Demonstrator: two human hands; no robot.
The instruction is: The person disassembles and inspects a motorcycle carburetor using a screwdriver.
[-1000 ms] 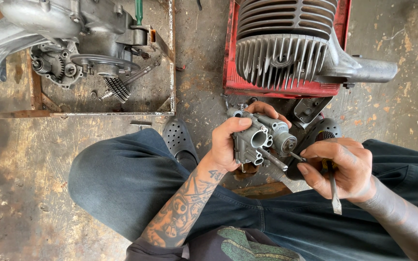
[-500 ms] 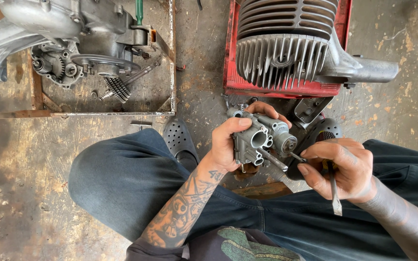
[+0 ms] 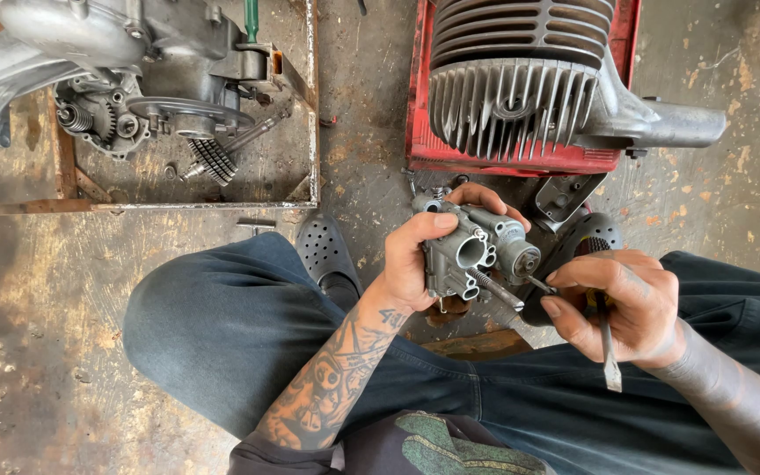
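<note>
My left hand (image 3: 415, 264) grips the carburetor (image 3: 477, 251); my right hand (image 3: 617, 308) pinches a screwdriver (image 3: 604, 339), whose tip could slip off.

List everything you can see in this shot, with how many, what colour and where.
carburetor: one, grey metal, held at centre
thin metal tool: one, dark, in the right hand, tip by the carburetor
finned engine cylinder: one, grey, top centre
red tray: one, under the cylinder
engine case: one, silver, top left in a rusty metal frame
black clog: one, left of the carburetor
concrete floor: grey, stained
left hand: grips the carburetor
right hand: holds the tool
</note>
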